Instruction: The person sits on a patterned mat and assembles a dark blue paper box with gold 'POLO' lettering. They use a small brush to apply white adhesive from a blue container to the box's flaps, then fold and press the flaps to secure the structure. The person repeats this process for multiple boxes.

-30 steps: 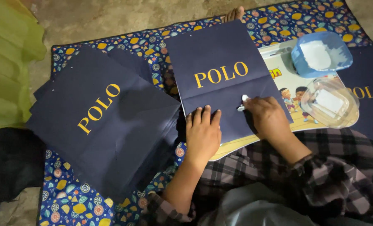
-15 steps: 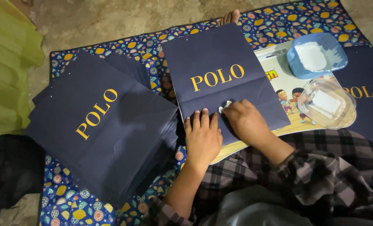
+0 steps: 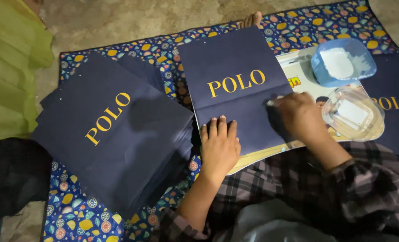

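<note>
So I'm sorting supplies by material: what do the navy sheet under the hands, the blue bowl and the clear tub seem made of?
Navy sheet: probably matte paper or thin card, since it lies flat with a sharp crease. Blue bowl: looks like moulded plastic, smooth, slightly glossy rim. Clear tub: see-through plastic, apparently, with bright glints.

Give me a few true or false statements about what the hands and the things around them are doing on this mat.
1. The left hand lies flat on the navy sheet. True.
2. The right hand holds the blue tub. False: it presses on the sheet's right edge, apart from the tub.
3. A stack of navy sheets lies to the left. True.
4. The clear container sits inside the blue tub. False: it is beside it, nearer the person.
</note>
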